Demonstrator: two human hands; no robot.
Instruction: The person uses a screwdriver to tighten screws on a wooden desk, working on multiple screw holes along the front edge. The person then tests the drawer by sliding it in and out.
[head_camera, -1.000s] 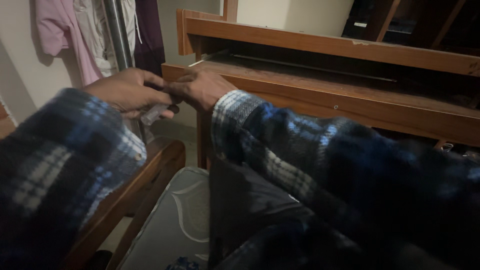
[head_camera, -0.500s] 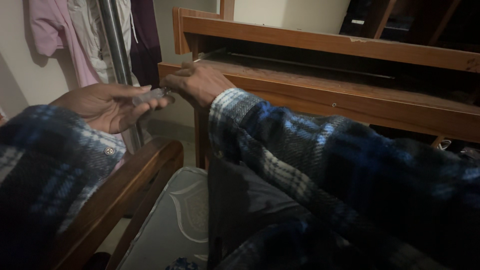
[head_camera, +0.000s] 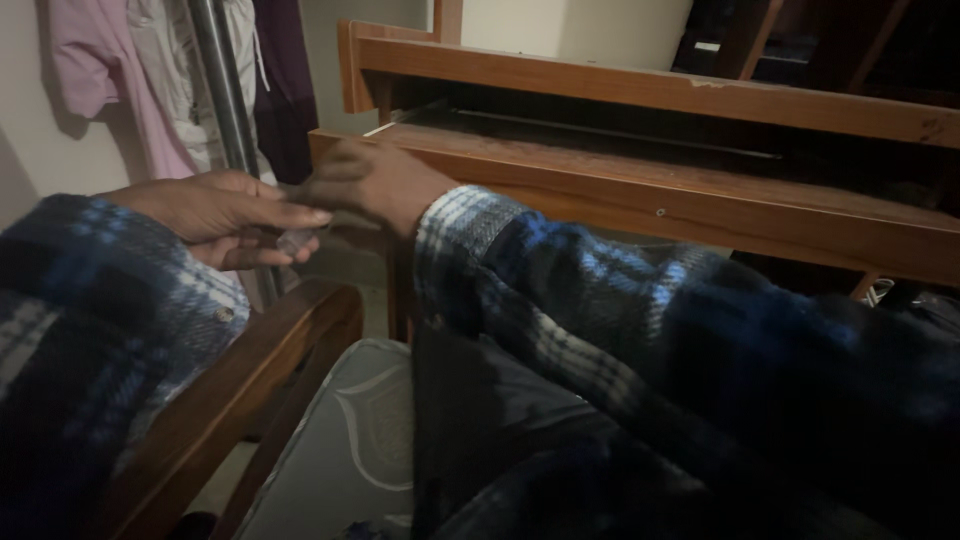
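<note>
My left hand (head_camera: 220, 215) is cupped palm-up at the left, with a small pale, see-through object (head_camera: 296, 240) resting at its fingertips. My right hand (head_camera: 375, 185) reaches across from the right, and its fingers meet the left hand's fingers at that object; what exactly the right fingers pinch is hidden in shadow. Both arms wear blue plaid sleeves (head_camera: 560, 290). The hands hover above the wooden armrest (head_camera: 255, 375) and just in front of the corner of a wooden desk (head_camera: 640, 195).
Clothes (head_camera: 110, 80) hang on a metal pole (head_camera: 225, 100) by the wall at the upper left. A grey patterned cushion (head_camera: 345, 440) lies below beside a dark cloth (head_camera: 480, 420). The desk has a raised upper shelf (head_camera: 650, 85).
Both hands have lowered and drawn away from the desk corner towards me. The left hand has turned palm-up with the small object at its fingertips.
</note>
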